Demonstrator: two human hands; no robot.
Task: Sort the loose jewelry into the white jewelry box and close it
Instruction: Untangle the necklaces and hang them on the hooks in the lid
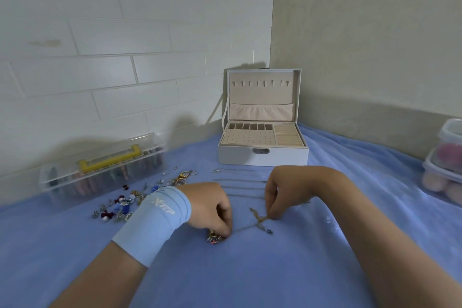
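The white jewelry box point(262, 156) stands open at the back of the blue cloth, lid upright, beige tray compartments showing. A thin gold chain point(257, 219) lies stretched between my hands. My left hand point(210, 207), with a light blue wrist sleeve, pinches one end down on the cloth beside a small colourful charm cluster point(215, 236). My right hand point(280, 192) pinches the other end of the chain. Loose earrings, rings and bows point(130, 200) are scattered to the left. Several thin chains point(242, 182) lie in rows in front of the box.
A clear plastic case with a yellow handle point(105, 170) sits at the left by the tiled wall. Stacked clear tubs point(445, 162) with pink contents stand at the right edge. The blue cloth point(250, 270) covers the whole surface.
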